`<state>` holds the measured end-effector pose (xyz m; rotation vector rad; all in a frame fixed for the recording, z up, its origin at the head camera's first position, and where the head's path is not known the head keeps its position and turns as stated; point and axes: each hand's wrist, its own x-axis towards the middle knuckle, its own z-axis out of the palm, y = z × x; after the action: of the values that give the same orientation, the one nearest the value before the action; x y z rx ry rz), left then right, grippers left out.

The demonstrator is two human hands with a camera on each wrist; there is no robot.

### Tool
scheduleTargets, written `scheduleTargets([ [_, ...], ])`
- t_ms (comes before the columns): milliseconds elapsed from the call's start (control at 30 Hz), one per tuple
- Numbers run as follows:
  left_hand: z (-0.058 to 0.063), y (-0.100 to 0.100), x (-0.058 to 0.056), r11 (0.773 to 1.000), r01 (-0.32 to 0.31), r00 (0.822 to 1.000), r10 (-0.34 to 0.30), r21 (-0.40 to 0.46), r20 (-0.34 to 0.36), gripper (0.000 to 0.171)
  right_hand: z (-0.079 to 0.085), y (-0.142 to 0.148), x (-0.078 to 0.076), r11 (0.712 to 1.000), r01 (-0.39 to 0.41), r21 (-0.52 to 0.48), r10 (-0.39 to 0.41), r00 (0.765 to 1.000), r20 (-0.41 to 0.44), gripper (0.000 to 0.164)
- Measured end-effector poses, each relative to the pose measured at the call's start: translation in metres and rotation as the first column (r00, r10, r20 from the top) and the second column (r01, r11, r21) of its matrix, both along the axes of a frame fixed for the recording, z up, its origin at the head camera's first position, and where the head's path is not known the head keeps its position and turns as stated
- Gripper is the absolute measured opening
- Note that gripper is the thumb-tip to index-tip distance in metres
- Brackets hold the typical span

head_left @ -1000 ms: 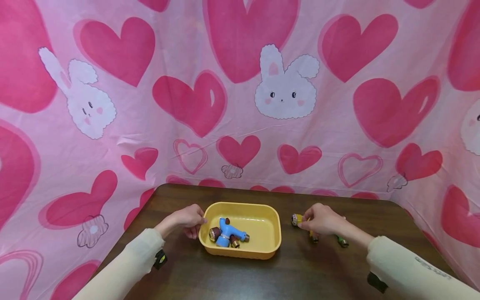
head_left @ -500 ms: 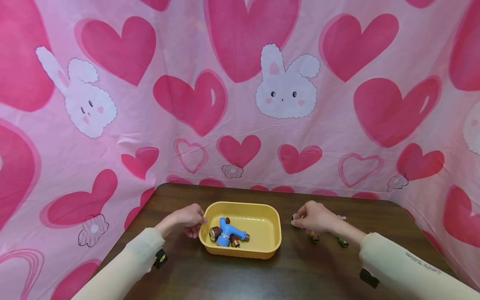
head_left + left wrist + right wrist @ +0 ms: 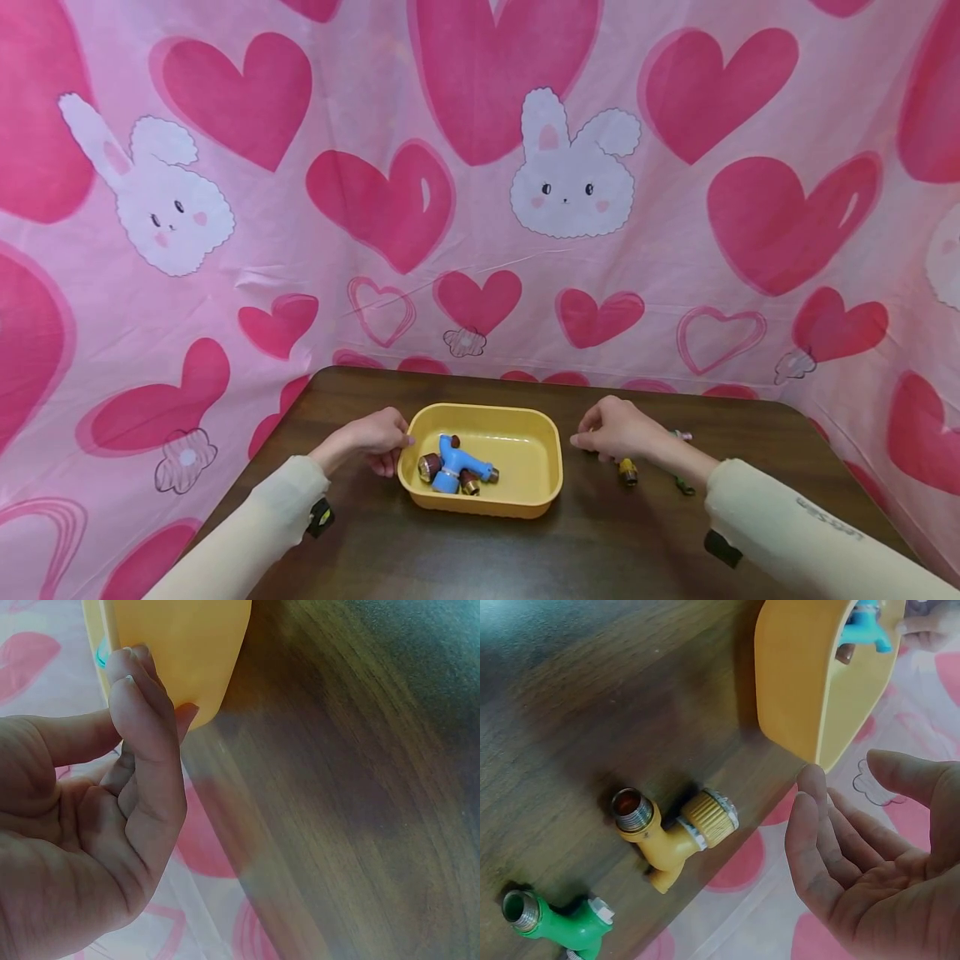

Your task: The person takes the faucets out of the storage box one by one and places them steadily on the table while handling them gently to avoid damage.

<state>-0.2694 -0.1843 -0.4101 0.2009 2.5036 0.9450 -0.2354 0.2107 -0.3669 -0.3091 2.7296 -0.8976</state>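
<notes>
My left hand (image 3: 381,437) grips the left rim of a yellow plastic basin (image 3: 517,505), its thumb over the edge and its fingers bent against the outer wall. Inside the basin lies a blue tap (image 3: 461,461) with dark red, brass-ended fittings (image 3: 430,467) around it. My right hand (image 3: 618,427) hovers right of the basin with loosely bent fingers. In the right wrist view its thumb stands apart from the fingers and nothing shows between them. Close by, a yellow tap (image 3: 660,846) with a ribbed knob lies on the table, partly hidden by the hand in the head view.
A green tap (image 3: 562,921) lies further right, beyond the yellow one. Behind the right wrist a small pinkish piece (image 3: 682,435) shows. The dark wooden table (image 3: 480,558) ends at a pink heart-and-rabbit cloth (image 3: 480,208) hanging at the back and sides.
My right hand has moved left toward the basin, and the yellow tap's knob end, visible at the fingertips before, is now hidden. The left hand and basin stay put.
</notes>
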Motion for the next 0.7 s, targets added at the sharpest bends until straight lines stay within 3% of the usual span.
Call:
scheduleTargets([
  [700, 0.0, 0.0, 0.0, 1.0, -0.005, 1.0, 0.005, -0.003, -0.001, 0.02, 0.0, -0.017, -0.003, 1.0, -0.023, 0.006, 0.023, 1.0, -0.006, 0.014],
])
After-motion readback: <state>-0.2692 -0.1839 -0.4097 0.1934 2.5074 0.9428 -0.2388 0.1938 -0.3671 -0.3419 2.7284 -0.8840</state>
